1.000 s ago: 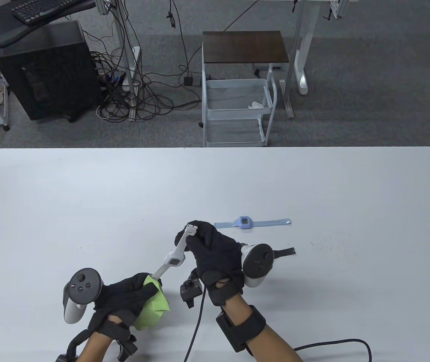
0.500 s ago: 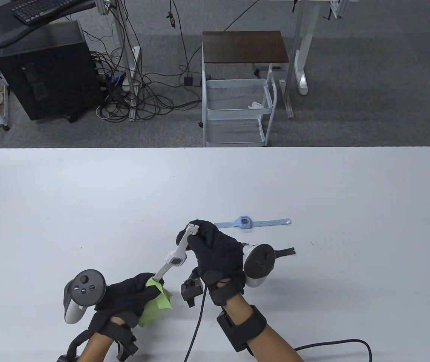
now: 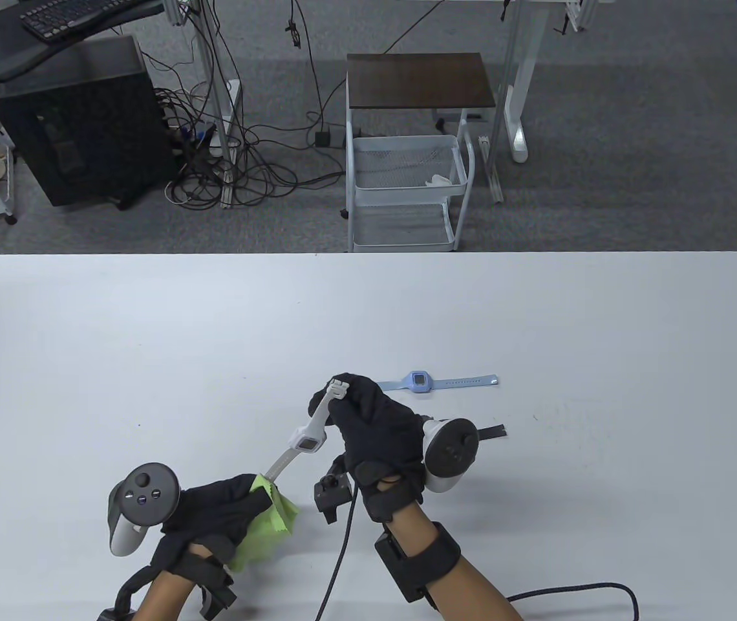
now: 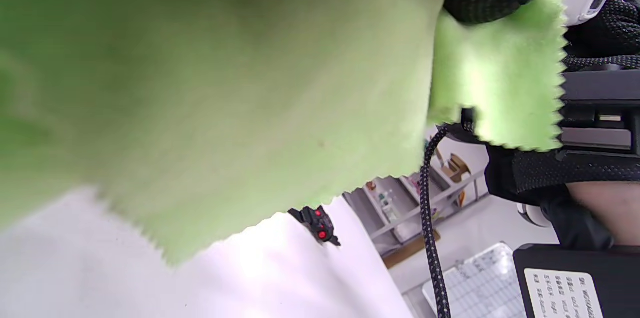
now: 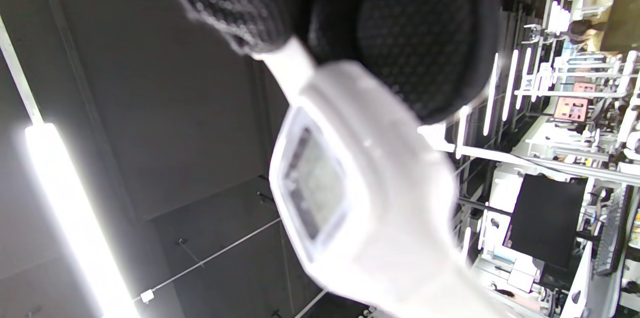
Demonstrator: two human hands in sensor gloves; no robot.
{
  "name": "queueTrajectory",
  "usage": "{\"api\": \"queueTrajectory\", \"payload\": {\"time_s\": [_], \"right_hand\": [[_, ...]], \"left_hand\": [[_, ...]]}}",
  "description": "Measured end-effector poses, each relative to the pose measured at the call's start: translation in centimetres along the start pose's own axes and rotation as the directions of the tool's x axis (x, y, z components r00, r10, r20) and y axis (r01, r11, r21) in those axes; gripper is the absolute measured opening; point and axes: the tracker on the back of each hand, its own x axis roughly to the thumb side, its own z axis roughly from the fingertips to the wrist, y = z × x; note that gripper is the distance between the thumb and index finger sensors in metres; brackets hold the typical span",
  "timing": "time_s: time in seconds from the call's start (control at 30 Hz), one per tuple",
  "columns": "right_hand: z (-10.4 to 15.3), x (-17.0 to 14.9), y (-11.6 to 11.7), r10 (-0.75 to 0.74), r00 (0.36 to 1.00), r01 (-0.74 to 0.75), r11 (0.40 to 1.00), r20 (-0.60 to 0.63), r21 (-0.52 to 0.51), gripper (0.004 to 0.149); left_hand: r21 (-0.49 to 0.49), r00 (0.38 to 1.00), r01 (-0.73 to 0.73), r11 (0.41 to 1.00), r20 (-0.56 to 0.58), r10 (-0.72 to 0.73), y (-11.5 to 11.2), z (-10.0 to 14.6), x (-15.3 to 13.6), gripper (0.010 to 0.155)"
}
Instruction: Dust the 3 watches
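Observation:
My right hand point(image 3: 368, 414) pinches the buckle end of a white watch point(image 3: 307, 440) and holds it stretched above the table. My left hand point(image 3: 233, 504) grips a green cloth point(image 3: 271, 524) wrapped round the watch's lower strap end. In the right wrist view the white watch point(image 5: 350, 193) fills the frame under my gloved fingers point(image 5: 420, 32). The green cloth point(image 4: 225, 87) covers most of the left wrist view. A blue watch point(image 3: 420, 381) lies flat on the table beyond my right hand. A black strap point(image 3: 491, 432), partly hidden by the right tracker, lies to the right.
The white table point(image 3: 536, 323) stretches wide on all sides of my hands. A black cable point(image 3: 342, 550) runs from my right wrist to the near edge. Past the far edge stand a white wire cart point(image 3: 407, 194) and a black computer tower point(image 3: 77, 123).
The cloth in my left hand has slid slightly along the lower strap, and its loose corner flapped. My right hand with the watch shifted a little to the right.

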Motion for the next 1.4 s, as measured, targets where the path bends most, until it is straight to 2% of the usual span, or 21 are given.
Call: {"api": "queueTrajectory", "payload": {"time_s": [0.17,0.47,0.77,1.07,1.27,1.4], "right_hand": [[0.0,0.0,0.0,0.005,1.000,-0.005,1.000,0.002,-0.003,0.042],[-0.2,0.2,-0.5,0.021,1.000,-0.021,1.000,0.022,-0.024,0.042],[-0.2,0.0,-0.4,0.033,0.999,-0.032,0.999,0.026,-0.024,0.042],[-0.6,0.1,-1.5,0.036,0.999,-0.034,0.997,0.026,-0.065,0.042],[-0.6,-0.3,-1.6,0.037,0.999,-0.036,0.997,0.008,-0.066,0.042],[-0.6,-0.3,-1.6,0.042,0.999,-0.042,0.997,0.004,-0.062,0.042]], "left_hand": [[0.009,0.999,0.048,0.999,-0.022,-0.048,0.1,0.1,0.1,0.050],[0.061,0.998,0.027,0.998,-0.051,-0.024,0.3,0.3,-0.4,0.050],[0.054,0.997,0.026,0.998,-0.076,-0.022,0.2,0.3,-0.4,0.050],[0.109,0.996,-0.024,0.994,-0.080,0.033,0.7,0.6,-0.8,0.049],[0.091,0.994,-0.018,0.996,-0.103,0.028,0.7,0.6,-1.0,0.050],[0.080,0.993,0.049,0.996,-0.115,-0.040,0.7,0.5,-1.0,0.050]]}}
